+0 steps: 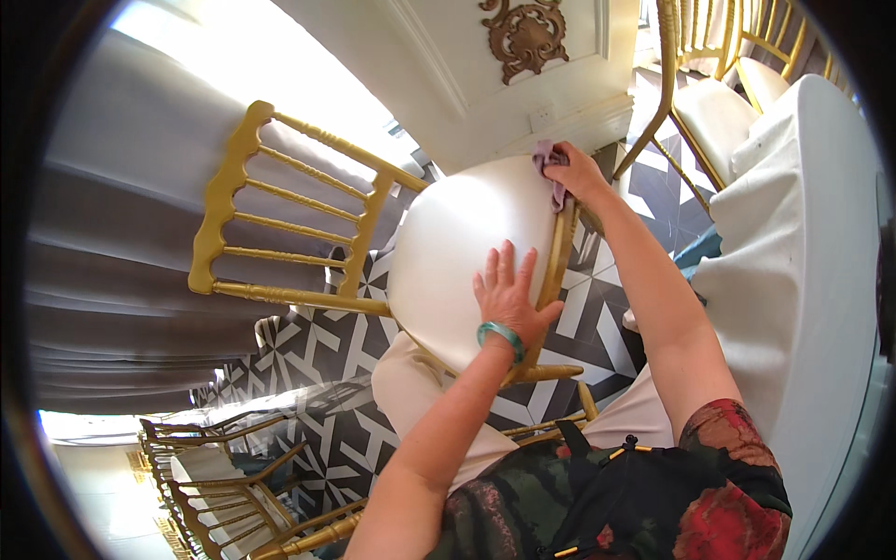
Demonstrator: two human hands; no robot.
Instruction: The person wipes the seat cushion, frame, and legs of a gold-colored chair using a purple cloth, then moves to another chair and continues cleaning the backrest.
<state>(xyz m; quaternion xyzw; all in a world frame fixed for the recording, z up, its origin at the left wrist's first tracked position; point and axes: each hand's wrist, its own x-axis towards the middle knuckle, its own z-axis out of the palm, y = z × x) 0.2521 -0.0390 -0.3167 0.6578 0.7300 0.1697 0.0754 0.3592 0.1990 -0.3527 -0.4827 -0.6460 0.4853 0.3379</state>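
Observation:
A gold chair (359,233) with a spindle back and a smooth white seat (457,233) stands in front of me, its back pointing left. My left hand (513,299) lies on the seat near its right edge, fingers spread, with a green bangle (501,340) at the wrist. At the seat's far right corner my right hand (577,175) is closed on a mauve cloth (551,175). Part of that cloth hangs down over the gold seat rail. My right fingertips are partly hidden by the cloth.
A cream wall panel with a bronze ornament (528,42) rises behind the chair. Grey curtains (121,252) hang at left. A table with a white cloth (775,243) stands at right. More gold chairs are at far right and lower left (224,504), over patterned floor tiles (327,345).

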